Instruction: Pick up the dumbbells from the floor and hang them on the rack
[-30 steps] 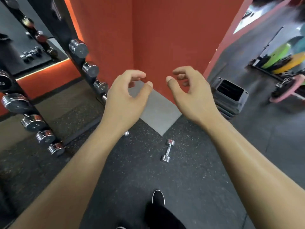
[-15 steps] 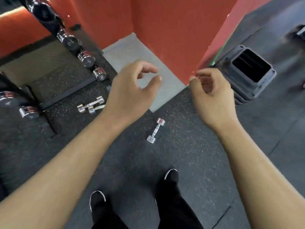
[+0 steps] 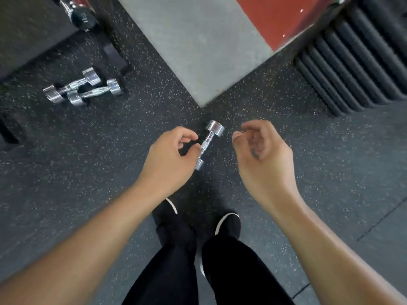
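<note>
A small chrome dumbbell [image 3: 209,144] lies on the speckled black floor just ahead of my feet. My left hand [image 3: 169,157] hovers at its left side, fingers curved and thumb apart, the thumb tip right by the handle; nothing is gripped. My right hand [image 3: 263,155] hangs to the dumbbell's right, loosely curled and empty. Two more chrome dumbbells [image 3: 81,90] lie side by side on the floor at the left. The rack's foot [image 3: 114,56] shows at the top left, with one racked dumbbell [image 3: 82,16] above it.
A stack of black ribbed step platforms [image 3: 352,62] stands at the right. A grey floor tile [image 3: 198,40] and the base of the red wall [image 3: 275,18] lie ahead. My black shoes [image 3: 226,223] stand just behind the near dumbbell.
The view has tipped down towards the floor and come closer. Both hands have dropped to either side of the near dumbbell, the left one reaching its handle.
</note>
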The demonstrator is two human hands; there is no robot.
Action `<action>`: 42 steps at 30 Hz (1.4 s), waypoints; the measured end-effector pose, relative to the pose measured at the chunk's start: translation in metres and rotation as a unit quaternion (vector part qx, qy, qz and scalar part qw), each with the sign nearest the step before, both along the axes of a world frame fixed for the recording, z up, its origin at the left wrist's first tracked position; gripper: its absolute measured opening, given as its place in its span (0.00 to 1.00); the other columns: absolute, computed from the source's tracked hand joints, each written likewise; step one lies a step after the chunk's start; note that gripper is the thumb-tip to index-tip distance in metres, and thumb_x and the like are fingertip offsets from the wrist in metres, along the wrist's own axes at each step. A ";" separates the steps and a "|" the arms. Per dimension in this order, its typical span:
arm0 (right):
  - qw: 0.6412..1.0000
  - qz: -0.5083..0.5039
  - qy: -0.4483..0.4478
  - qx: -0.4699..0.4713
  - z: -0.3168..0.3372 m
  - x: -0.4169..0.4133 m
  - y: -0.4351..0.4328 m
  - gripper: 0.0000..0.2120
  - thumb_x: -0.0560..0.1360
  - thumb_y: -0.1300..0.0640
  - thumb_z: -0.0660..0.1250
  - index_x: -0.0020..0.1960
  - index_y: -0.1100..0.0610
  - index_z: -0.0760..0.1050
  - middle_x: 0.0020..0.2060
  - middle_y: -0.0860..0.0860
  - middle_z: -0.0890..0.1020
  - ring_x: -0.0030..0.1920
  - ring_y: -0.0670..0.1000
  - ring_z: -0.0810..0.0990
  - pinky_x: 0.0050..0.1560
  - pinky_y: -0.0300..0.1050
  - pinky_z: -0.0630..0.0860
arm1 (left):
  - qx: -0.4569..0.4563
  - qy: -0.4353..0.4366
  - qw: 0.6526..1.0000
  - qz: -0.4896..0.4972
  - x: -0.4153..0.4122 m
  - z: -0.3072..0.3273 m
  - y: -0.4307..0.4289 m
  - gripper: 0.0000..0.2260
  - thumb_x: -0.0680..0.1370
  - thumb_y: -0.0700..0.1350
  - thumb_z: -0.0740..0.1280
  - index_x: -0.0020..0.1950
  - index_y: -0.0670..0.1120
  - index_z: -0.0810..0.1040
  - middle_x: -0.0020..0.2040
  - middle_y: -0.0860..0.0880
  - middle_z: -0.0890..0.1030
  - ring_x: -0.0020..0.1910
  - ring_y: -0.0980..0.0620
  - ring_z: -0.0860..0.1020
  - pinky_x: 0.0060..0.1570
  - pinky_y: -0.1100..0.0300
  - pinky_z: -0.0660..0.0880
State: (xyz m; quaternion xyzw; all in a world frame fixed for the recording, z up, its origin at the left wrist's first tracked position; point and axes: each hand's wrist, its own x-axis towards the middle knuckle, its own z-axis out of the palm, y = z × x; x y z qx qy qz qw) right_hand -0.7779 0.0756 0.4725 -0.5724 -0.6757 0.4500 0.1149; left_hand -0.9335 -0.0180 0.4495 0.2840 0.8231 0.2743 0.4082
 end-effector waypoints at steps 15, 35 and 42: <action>0.993 0.024 -0.047 -0.108 -0.282 -0.024 0.057 0.12 0.81 0.42 0.67 0.62 0.44 0.73 0.50 0.43 0.82 0.51 0.48 0.82 0.55 0.55 0.80 | -0.105 0.043 0.993 -0.026 0.011 -0.262 0.072 0.14 0.79 0.51 0.70 0.64 0.51 0.78 0.61 0.49 0.80 0.59 0.48 0.79 0.60 0.50 0.76; 0.857 -0.285 0.115 -0.412 -0.477 -0.059 0.074 0.39 0.72 0.63 0.81 0.73 0.48 0.62 0.59 0.55 0.83 0.52 0.53 0.88 0.55 0.54 0.86 | -0.212 0.117 0.955 -0.170 0.022 -0.453 0.068 0.13 0.80 0.50 0.66 0.62 0.49 0.69 0.46 0.46 0.83 0.43 0.41 0.82 0.40 0.53 0.71; 0.860 -0.248 0.143 -0.423 -0.481 -0.068 0.080 0.38 0.74 0.69 0.76 0.73 0.46 0.62 0.53 0.53 0.84 0.47 0.53 0.89 0.52 0.57 0.87 | -0.186 0.097 0.961 -0.181 0.014 -0.458 0.065 0.12 0.81 0.52 0.65 0.62 0.50 0.70 0.46 0.48 0.83 0.44 0.42 0.82 0.39 0.53 0.71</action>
